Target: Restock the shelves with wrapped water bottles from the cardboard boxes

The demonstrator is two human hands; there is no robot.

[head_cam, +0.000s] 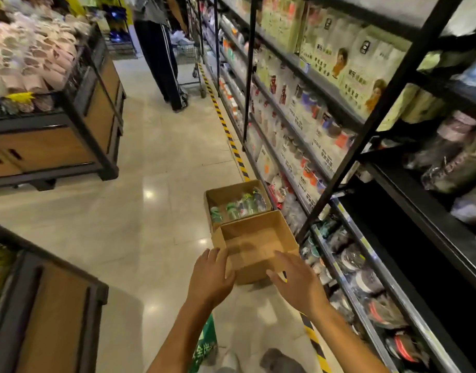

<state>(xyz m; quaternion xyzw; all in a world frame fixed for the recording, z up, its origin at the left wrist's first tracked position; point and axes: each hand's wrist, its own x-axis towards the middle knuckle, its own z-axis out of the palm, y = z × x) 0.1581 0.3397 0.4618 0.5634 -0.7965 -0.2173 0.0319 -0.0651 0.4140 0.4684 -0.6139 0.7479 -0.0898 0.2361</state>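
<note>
at the far left stands a display stand [56, 125] with wooden panels and a dark frame, heaped with pale packaged goods, and a second stand [45, 305] of the same kind sits at the lower left corner. between them runs the glossy tiled floor [150, 157] of the aisle, where further back a person in dark trousers [161, 63] stands beside a shopping cart [189, 65]. a yellow and black striped line [226, 127] runs along the floor at the foot of the shelving. low in the middle, the left hand [211, 278] reaches forward with its fingers straight and slightly spread, its grip holding nothing, the fingertips at the near left corner of an open cardboard box [255, 246] that shows a bare inside. just behind that box, touching it, a second cardboard box [236, 200] on the floor holds wrapped water bottles [239, 207] with green and blue caps, packed along its near side. the right hand [296, 281] hovers over the near right edge of the front box, fingers open and spread, its grip also holding nothing. to the right rise the black metal shelves [366, 168], stocked with bagged goods above and wrapped bottles and cups lower down, with one dark bare stretch on the lower right.
</note>
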